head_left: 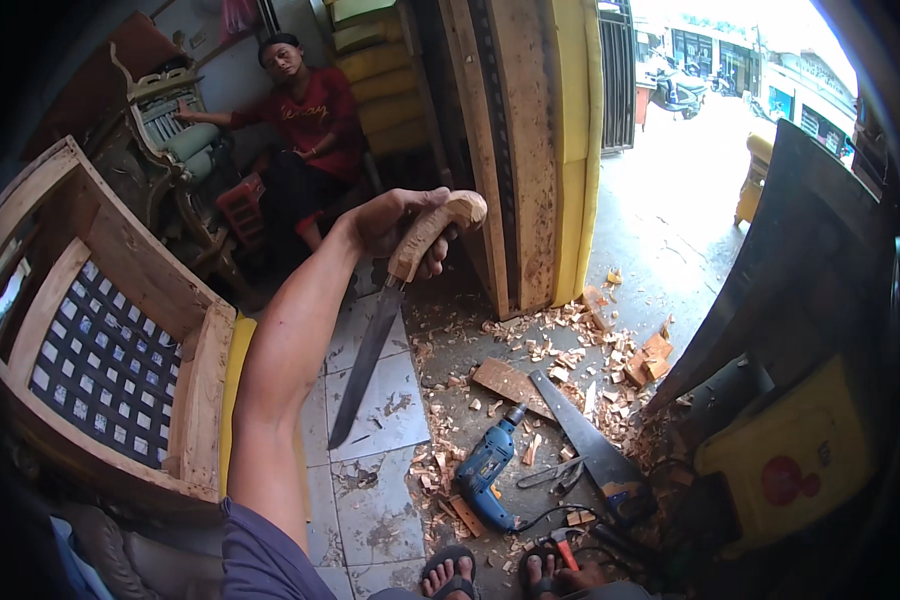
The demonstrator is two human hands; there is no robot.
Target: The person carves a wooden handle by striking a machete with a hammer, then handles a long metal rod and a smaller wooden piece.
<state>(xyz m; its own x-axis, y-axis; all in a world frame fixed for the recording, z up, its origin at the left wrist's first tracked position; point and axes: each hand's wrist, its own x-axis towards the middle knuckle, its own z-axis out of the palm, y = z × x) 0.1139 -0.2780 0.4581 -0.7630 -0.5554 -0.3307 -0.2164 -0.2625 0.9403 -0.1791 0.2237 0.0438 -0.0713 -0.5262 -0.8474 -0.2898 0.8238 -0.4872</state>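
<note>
My left hand (380, 222) is raised in front of me at the end of an outstretched bare arm. Its fingers wrap round the carved wooden handle of a machete (372, 355), whose long dark blade slants down and to the left above the tiles. Low at the lower edge, my right hand (582, 577) shows only in part, dim, beside my sandalled foot. It is closed at the orange-red handle of a hammer (566, 553). On the floor ahead lie a blue power drill (487, 470) and a handsaw (595, 445), with a wooden board (515, 386) by the saw.
Wood chips (620, 350) litter the floor. A wooden chair frame with black webbing (110, 375) stands at left. A person in a red top (305, 125) sits behind it. Upright timber frames with yellow padding (575, 150) stand ahead; a yellow jerrycan (785, 460) is at right.
</note>
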